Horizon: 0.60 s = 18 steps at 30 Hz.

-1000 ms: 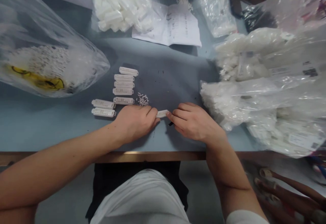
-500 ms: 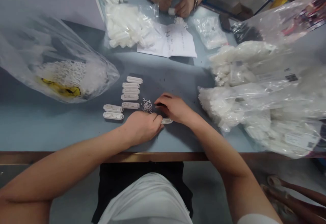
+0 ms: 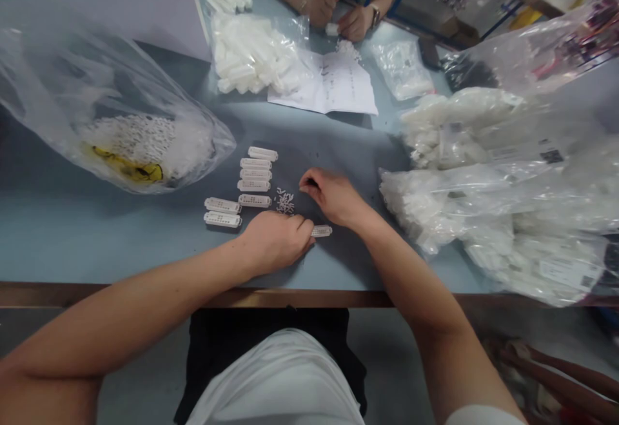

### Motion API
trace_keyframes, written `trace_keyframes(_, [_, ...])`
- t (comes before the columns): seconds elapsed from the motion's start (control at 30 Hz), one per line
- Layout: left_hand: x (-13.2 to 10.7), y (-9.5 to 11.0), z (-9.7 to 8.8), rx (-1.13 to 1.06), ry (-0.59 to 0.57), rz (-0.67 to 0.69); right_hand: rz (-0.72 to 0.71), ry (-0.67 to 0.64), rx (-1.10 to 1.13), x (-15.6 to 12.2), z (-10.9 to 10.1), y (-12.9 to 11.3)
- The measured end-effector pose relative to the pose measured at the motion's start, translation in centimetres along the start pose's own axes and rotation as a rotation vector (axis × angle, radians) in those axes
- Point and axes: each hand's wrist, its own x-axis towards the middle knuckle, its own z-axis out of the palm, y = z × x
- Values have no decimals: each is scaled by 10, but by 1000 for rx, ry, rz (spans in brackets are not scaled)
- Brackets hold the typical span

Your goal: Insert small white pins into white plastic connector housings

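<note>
My left hand (image 3: 276, 241) rests closed on the grey table (image 3: 62, 244), pinching one end of a small white plastic connector (image 3: 322, 231). My right hand (image 3: 333, 195) reaches forward with curled fingers beside a little heap of tiny white pins (image 3: 285, 201); what its fingertips hold is hidden. Several finished white connectors (image 3: 255, 176) lie in a column left of the heap, and two more (image 3: 222, 212) sit further left.
A large clear bag of white parts (image 3: 126, 135) lies at the left, more bags (image 3: 503, 180) pile up at the right. A printed sheet (image 3: 333, 83) and a bag of white housings (image 3: 256, 57) lie further back. Another person's hands (image 3: 338, 15) work at the far edge.
My right hand left the connector and moved forward to the pin heap. My left hand kept hold of the connector. The view tilted up, showing the other person's hands.
</note>
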Motion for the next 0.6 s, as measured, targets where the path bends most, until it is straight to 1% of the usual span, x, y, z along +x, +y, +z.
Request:
trace_keyframes(0.07, [1, -1, -2, 13, -11, -28, 18, 42, 1, -12, -9, 2])
trace_keyframes(0.17, [3, -4, -4, 20, -23, -73, -34, 76, 62, -31, -21, 4])
trace_keyframes(0.27, [4, -5, -3, 10, 1, -87, -52, 105, 144, -48, -28, 6])
trace_keyframes(0.43, [5, -6, -1, 17, 43, -83, -44, 102, 174, -65, -29, 8])
trace_keyframes(0.53, [5, -6, 0, 30, 47, -82, -22, 86, 154, -69, -27, 10])
trace_keyframes(0.6, [6, -6, -1, 22, 52, -82, -33, 61, 124, -70, -25, 10])
